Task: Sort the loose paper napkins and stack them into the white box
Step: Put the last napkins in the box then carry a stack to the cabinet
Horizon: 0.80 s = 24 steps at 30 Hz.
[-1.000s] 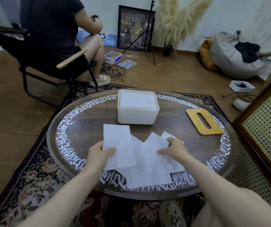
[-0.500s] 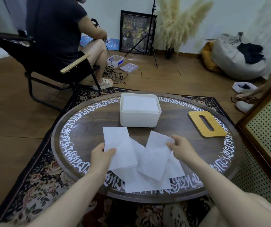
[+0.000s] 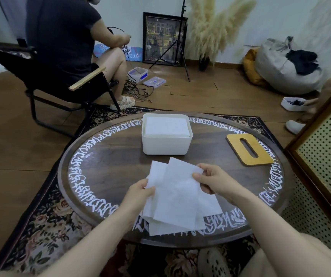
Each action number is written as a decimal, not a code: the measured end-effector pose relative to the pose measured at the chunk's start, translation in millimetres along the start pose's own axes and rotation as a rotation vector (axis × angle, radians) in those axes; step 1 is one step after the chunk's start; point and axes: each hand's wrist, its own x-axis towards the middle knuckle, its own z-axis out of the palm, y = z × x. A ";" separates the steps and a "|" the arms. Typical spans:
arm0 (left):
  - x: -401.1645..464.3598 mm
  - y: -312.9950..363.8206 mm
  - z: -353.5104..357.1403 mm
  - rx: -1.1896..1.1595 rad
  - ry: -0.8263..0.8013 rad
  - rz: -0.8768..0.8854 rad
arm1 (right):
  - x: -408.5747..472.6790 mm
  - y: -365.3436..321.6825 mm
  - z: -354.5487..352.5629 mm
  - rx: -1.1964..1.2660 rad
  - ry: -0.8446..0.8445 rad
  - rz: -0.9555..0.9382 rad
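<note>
Napkins [image 3: 177,193]: loose white sheets overlapped in a fan at the near edge of the worktop [image 3: 108,162], the lowest one hanging a little over the rim; upper sheets lifted between both hands.
Left hand [image 3: 139,193]: thumb and fingers pinch the left edge of the fan, about mid-height.
Right hand [image 3: 213,179]: fingers curled over the top right corner of the front sheet, thumb below — a pinch grip, not a flat press.
Long axis: sheets run near-to-far, tilted slightly so the far corners lean right; not yet squared to each other.
Box [image 3: 166,145]: white, open-topped, directly beyond the napkins on the midline, just clear of their far corners. Its long side lies crosswise to the sheets' long axis.
Box contents: a flat white stack reaching nearly to the rim; count cannot be told.
Nearer hand: both about equally far from the box — right slightly further forward.
Judgement: sheets need aligning, then probably a quarter turn, before going straight forward and down.
Lid [image 3: 249,149]: yellow slotted panel, lying right of the box, well apart.
</note>
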 end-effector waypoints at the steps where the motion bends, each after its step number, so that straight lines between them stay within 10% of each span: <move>1: -1.0 0.5 1.3 -0.014 -0.027 -0.005 | 1.3 0.5 0.5 0.000 0.020 0.004; 19: -2.4 6.5 -3.5 -0.061 -0.232 0.039 | 3.7 -0.1 3.8 -0.026 0.112 0.049; 24: -4.0 10.9 -14.4 0.033 -0.460 0.008 | 4.9 5.0 -0.5 0.067 -0.111 0.170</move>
